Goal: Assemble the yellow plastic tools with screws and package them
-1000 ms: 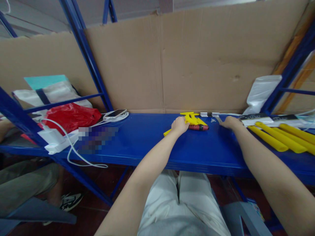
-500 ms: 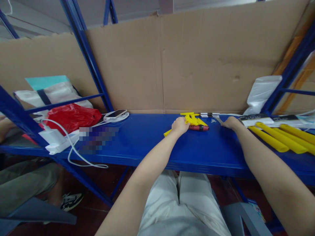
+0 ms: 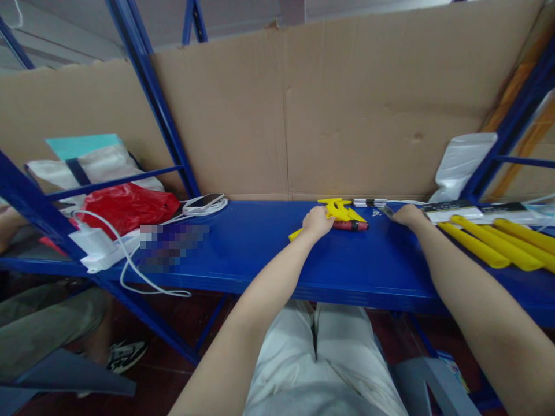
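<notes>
While left hand [image 3: 317, 222] adjoins red handle [image 3: 352, 225], nearer tabletop [image 3: 351, 260] lies open.

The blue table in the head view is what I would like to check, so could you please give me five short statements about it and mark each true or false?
1. The left hand is next to the red-and-black tool. True.
2. The yellow tubes lie at the left end of the blue table. False: they lie toward its right end.
3. The phone is at the coiled white cable. True.
4. The red bag lies to the right of the right hand. False: it lies far to the left of both hands.
5. The cardboard panel stands behind the blue table. True.
</notes>
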Demonstrator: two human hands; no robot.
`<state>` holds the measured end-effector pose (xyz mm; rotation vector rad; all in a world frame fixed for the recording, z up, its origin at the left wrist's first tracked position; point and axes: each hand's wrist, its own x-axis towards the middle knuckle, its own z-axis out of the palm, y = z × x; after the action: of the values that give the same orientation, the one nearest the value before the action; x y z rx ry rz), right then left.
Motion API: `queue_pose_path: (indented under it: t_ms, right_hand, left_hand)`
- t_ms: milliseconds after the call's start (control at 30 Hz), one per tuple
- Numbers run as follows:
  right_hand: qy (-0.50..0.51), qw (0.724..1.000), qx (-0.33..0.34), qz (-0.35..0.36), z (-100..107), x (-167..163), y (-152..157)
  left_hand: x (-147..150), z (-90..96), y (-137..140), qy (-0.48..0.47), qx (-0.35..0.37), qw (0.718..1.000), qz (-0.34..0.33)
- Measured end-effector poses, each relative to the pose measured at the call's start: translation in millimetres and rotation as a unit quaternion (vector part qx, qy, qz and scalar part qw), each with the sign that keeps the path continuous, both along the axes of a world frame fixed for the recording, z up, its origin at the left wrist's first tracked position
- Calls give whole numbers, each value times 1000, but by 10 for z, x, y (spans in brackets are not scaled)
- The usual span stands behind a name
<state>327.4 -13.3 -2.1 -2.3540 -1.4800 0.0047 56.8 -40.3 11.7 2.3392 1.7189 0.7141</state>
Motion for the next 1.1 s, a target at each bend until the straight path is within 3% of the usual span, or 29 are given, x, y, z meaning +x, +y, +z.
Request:
queue_pose_path:
  t_ms: [100,300,500,667,967,1100]
  right_hand:
    - [-7,998,-47,-36,113,-100,-96]
    - [43,997,40,-49,270,-253,-246]
    - [97,990,99,4,290,-415,-258]
    - [208,966,147,48,271,-631,-227]
    - [352,913,156,133,307,-1119,-349]
    - [356,909,156,151,292,-1239,-372]
  left_hand:
    - [0,-1,-3,-3,3,1000,2]
    - [1,-15,15,-2,6,1000,1]
    - [4,-20,24,2,7,1000,2]
    - [4,-23,22,-1,10,1000,1]
    - [9,-5,1,-14,6,1000,0]
    - [16,-7,6,-23,10,1000,-7]
